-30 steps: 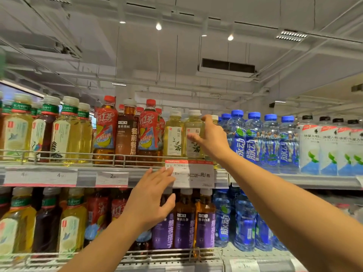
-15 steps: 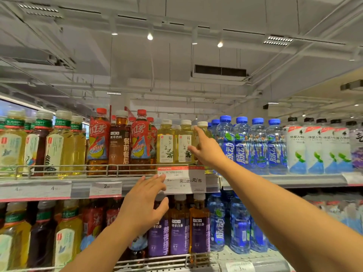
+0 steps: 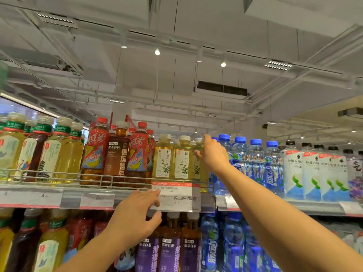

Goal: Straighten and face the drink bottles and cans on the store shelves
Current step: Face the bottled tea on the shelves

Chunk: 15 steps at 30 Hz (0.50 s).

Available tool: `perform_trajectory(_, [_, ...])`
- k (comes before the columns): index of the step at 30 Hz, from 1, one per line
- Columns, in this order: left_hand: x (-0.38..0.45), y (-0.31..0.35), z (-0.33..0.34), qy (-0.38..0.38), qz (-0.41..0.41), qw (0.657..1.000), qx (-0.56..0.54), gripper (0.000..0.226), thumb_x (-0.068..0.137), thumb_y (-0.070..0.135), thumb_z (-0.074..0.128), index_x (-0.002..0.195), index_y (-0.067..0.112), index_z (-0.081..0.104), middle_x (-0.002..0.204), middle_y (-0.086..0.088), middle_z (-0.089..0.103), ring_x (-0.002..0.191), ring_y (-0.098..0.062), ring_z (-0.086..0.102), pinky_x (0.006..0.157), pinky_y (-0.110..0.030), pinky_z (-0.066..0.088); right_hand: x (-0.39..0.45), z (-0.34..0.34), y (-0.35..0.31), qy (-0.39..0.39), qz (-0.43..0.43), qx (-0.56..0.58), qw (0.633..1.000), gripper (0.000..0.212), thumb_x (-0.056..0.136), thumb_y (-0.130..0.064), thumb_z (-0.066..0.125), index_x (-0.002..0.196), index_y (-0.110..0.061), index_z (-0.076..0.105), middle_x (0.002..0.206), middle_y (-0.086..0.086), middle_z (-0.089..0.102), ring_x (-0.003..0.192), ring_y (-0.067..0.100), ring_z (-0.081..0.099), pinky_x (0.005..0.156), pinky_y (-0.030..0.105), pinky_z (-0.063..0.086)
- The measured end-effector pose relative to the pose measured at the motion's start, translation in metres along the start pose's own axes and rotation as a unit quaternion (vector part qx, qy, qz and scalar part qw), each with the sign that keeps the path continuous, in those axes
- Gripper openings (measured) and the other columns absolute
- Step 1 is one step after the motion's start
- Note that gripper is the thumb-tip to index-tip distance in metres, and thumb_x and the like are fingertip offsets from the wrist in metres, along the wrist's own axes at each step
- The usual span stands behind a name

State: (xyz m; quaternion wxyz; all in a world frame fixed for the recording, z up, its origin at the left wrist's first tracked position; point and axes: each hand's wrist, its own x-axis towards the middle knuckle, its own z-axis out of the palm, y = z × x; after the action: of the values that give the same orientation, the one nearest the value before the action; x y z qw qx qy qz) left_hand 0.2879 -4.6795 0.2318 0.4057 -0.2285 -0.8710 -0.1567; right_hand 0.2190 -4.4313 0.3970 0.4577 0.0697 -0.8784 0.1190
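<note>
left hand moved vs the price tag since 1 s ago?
No, hardly. The left hand still hovers open with its fingertips at the left edge of the price tag, as before; only the camera shifted.

The right hand (image 3: 213, 154) covers most of a pale tea bottle (image 3: 198, 152), so its grip cannot be told; the price tag (image 3: 176, 197) print is too blurred to read; lower-shelf bottles (image 3: 170, 250) are cut by the bottom edge; far-left bottles (image 3: 7, 148) are cropped.
</note>
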Motion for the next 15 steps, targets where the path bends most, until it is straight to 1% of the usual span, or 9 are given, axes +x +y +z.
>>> perform_trajectory(3, [-0.001, 0.0, -0.001, -0.008, -0.002, 1.0, -0.008, 0.042, 0.081, 0.065, 0.032, 0.105, 0.04, 0.056, 0.151, 0.03, 0.04, 0.141, 0.008, 0.033, 0.114, -0.01, 0.001, 0.007, 0.005, -0.002, -0.033, 0.032, -0.02, 0.999, 0.051, 0.098, -0.043, 0.063, 0.128, -0.01, 0.04, 0.105, 0.016, 0.067, 0.09, 0.038, 0.062, 0.066, 0.039, 0.044])
perform_trajectory(5, [0.0, 0.0, -0.003, -0.015, -0.004, 1.0, -0.014, 0.036, 0.085, 0.062, 0.037, 0.105, 0.04, 0.056, 0.152, 0.03, 0.039, 0.142, 0.008, 0.031, 0.115, -0.01, 0.001, 0.011, 0.008, -0.001, -0.033, 0.041, -0.024, 0.998, 0.047, 0.098, -0.039, 0.065, 0.125, -0.01, 0.04, 0.102, 0.016, 0.068, 0.085, 0.036, 0.059, 0.065, 0.04, 0.046])
perform_trajectory(7, [0.0, -0.001, -0.005, -0.02, -0.004, 1.0, -0.014, 0.027, 0.09, 0.057, 0.045, 0.106, 0.039, 0.056, 0.153, 0.03, 0.038, 0.142, 0.007, 0.03, 0.116, -0.011, 0.001, 0.019, 0.009, 0.001, -0.048, 0.043, 0.007, 0.998, 0.046, 0.095, -0.033, 0.069, 0.124, -0.011, 0.042, 0.104, 0.016, 0.067, 0.089, 0.037, 0.064, 0.066, 0.044, 0.055])
perform_trajectory(9, [0.001, 0.0, -0.005, -0.022, -0.004, 1.0, -0.016, 0.024, 0.092, 0.055, 0.047, 0.108, 0.038, 0.056, 0.154, 0.029, 0.037, 0.143, 0.007, 0.03, 0.117, -0.013, 0.002, 0.027, 0.003, 0.004, -0.086, 0.046, 0.08, 0.992, 0.043, 0.092, -0.025, 0.074, 0.122, -0.014, 0.045, 0.106, 0.014, 0.064, 0.085, 0.035, 0.07, 0.063, 0.047, 0.062])
perform_trajectory(11, [0.001, 0.0, -0.005, -0.022, -0.003, 1.0, -0.019, 0.024, 0.093, 0.054, 0.048, 0.109, 0.038, 0.056, 0.155, 0.027, 0.037, 0.145, 0.006, 0.028, 0.117, -0.013, 0.001, 0.032, -0.01, 0.007, -0.127, 0.05, 0.149, 0.979, 0.043, 0.09, -0.016, 0.076, 0.123, -0.018, 0.049, 0.107, 0.011, 0.063, 0.077, 0.029, 0.073, 0.057, 0.039, 0.063])
perform_trajectory(13, [0.0, 0.001, -0.005, -0.02, -0.003, 1.0, -0.023, 0.025, 0.093, 0.053, 0.049, 0.11, 0.037, 0.057, 0.155, 0.026, 0.036, 0.145, 0.005, 0.027, 0.116, -0.012, -0.001, 0.036, -0.024, 0.012, -0.173, 0.047, 0.184, 0.966, 0.044, 0.09, -0.011, 0.077, 0.124, -0.02, 0.051, 0.105, 0.009, 0.065, 0.075, 0.023, 0.073, 0.052, 0.03, 0.06])
perform_trajectory(15, [-0.001, 0.0, -0.005, -0.019, -0.004, 1.0, -0.023, 0.026, 0.093, 0.053, 0.049, 0.111, 0.037, 0.057, 0.156, 0.026, 0.036, 0.145, 0.005, 0.028, 0.116, -0.012, -0.001, 0.042, -0.033, 0.018, -0.213, 0.038, 0.205, 0.955, 0.044, 0.09, -0.01, 0.077, 0.126, -0.018, 0.053, 0.1, 0.01, 0.069, 0.069, 0.019, 0.072, 0.052, 0.027, 0.058])
